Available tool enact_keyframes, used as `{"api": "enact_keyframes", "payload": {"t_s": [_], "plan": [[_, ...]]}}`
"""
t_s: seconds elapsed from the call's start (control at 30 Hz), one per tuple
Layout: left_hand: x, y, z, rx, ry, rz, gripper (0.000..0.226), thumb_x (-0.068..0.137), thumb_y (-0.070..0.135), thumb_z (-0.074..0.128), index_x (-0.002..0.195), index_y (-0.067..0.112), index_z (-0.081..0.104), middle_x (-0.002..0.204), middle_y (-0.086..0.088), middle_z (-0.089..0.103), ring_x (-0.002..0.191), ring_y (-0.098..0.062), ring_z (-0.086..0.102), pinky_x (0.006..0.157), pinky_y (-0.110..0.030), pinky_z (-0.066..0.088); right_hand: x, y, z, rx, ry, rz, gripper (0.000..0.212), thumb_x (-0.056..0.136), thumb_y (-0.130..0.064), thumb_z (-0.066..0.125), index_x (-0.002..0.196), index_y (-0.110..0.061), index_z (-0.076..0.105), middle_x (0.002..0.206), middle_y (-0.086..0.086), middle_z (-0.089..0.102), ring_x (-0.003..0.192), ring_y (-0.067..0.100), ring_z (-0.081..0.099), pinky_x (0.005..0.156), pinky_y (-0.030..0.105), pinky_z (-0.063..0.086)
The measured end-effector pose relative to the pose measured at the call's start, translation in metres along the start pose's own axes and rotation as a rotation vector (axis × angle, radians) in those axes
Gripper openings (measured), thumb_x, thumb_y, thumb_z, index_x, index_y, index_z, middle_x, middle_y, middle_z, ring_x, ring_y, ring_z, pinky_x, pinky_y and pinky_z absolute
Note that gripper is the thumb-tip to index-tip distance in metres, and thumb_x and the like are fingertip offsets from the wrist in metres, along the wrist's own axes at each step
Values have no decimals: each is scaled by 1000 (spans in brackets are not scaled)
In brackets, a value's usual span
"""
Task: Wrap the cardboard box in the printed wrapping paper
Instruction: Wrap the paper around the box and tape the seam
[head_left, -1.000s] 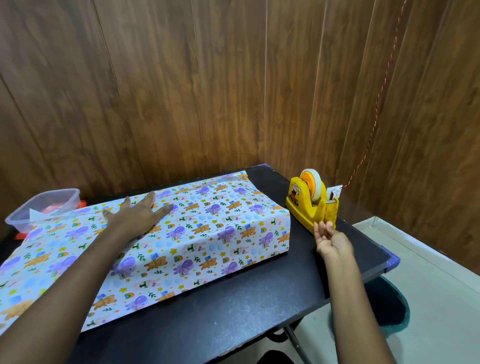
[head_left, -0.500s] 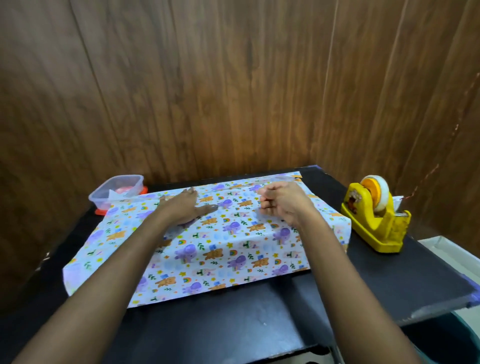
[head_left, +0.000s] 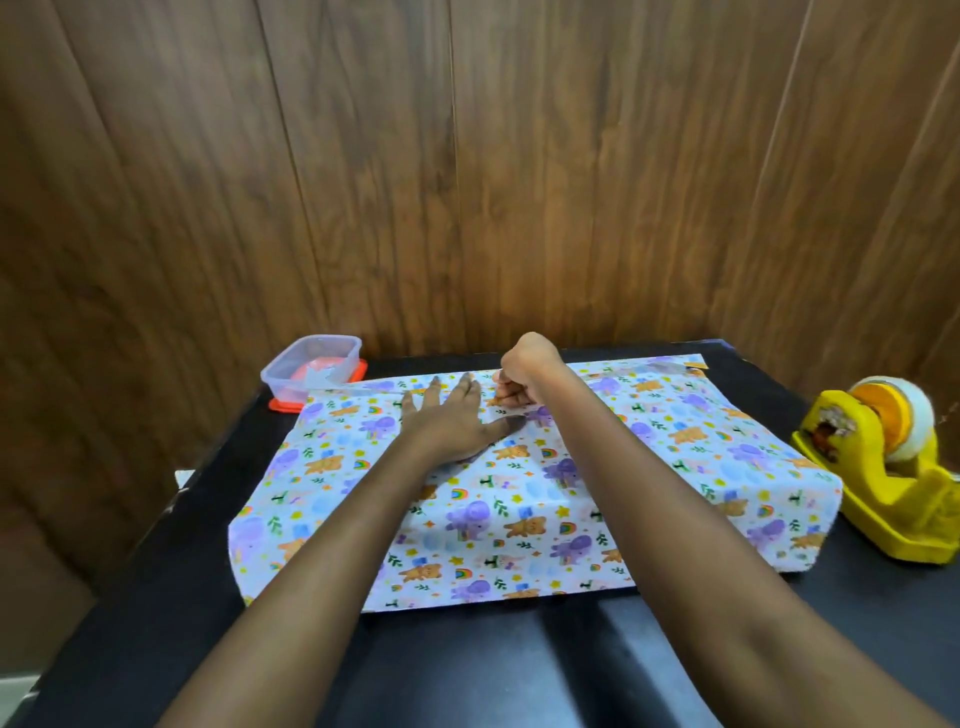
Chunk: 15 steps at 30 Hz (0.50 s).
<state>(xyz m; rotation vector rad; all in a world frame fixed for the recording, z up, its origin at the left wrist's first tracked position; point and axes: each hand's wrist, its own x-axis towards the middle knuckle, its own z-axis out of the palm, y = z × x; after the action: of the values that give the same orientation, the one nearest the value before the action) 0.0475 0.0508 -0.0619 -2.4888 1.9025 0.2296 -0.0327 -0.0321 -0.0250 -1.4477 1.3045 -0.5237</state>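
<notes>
Spread flat, the left hand (head_left: 447, 422) presses the printed wrapping paper (head_left: 524, 512), which hides the cardboard box at the middle of the black table (head_left: 467, 670). Just right of it, the right hand (head_left: 521, 382) curls onto the paper; whether it pinches anything I cannot tell.

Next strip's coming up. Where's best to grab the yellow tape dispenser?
Probably the tall hump around the roll: pinch its flat side walls from above. The tape dispenser stands upright beside the wrapped box; its low base offers little grip.
</notes>
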Motion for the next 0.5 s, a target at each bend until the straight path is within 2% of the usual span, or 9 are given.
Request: {"api": "enact_keyframes", "payload": {"t_s": [0.13, 0.23, 0.37, 0.5], "plan": [[0, 0, 1, 8, -12, -7, 91, 81, 78, 18, 151, 23, -1, 158, 7, -9, 145, -25, -10, 114, -55, -2, 6, -9, 4, -146, -9, 69, 30, 99, -4, 36, 72, 1, 49, 63, 12, 50, 52, 18, 50, 28, 18, 42], [0, 0, 0, 1, -22, -4, 90, 82, 77, 18, 151, 23, -1, 158, 6, -10, 144, -25, -11, 114, -54, -3, 8, -15, 5, -259, -15, 127, 30, 98, -8, 40, 72, 1, 51, 64, 12, 52, 52, 17, 52, 29, 19, 43], [-1, 0, -2, 2, -26, -6, 88, 82, 76, 18, 151, 23, -2, 158, 6, -10, 144, -25, -11, 114, -55, -3, 6, -17, -2, -369, -12, 202, 27, 94, -12, 55, 70, 1, 51, 59, 9, 49, 50, 16, 49, 43, 31, 48], [-2, 0, -2, 5, -33, -13, 88, 83, 76, 18, 150, 23, -2, 157, 6, -11, 144, -26, -12, 114, -55, -3, 6, -10, -12, -437, -7, 236, 27, 87, -22, 66, 81, -1, 50, 57, 6, 43, 47, 14, 39, 52, 25, 48]]}}
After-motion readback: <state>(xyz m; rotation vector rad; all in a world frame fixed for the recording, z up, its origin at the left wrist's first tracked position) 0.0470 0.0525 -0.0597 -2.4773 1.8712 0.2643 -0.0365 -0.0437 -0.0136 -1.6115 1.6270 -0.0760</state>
